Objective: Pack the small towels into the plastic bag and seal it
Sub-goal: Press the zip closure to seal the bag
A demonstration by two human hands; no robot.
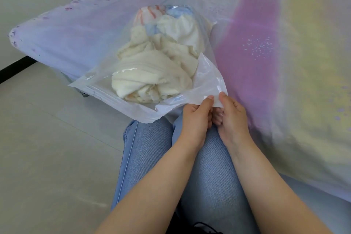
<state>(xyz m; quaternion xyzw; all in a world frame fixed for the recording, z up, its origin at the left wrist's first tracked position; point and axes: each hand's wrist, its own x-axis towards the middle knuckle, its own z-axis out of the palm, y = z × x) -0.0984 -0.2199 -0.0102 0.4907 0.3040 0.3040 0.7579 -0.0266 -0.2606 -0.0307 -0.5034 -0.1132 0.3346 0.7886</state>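
A person sits at the corner of a bed (284, 62), knees in blue jeans (152, 157) at six o'clock. A clear plastic bag (106, 80) lies on the bed's edge at the centre, its long axis running from the sealed bottom at twelve o'clock to the open mouth at six o'clock, facing the person. Crumpled cream towels (152, 66) fill it, all apparently inside. The left hand (193, 118) and right hand (231, 114) sit side by side at five o'clock, each pinching the mouth's right corner between thumb and fingers, likely to line up the zip strips so the seal can start at that end.
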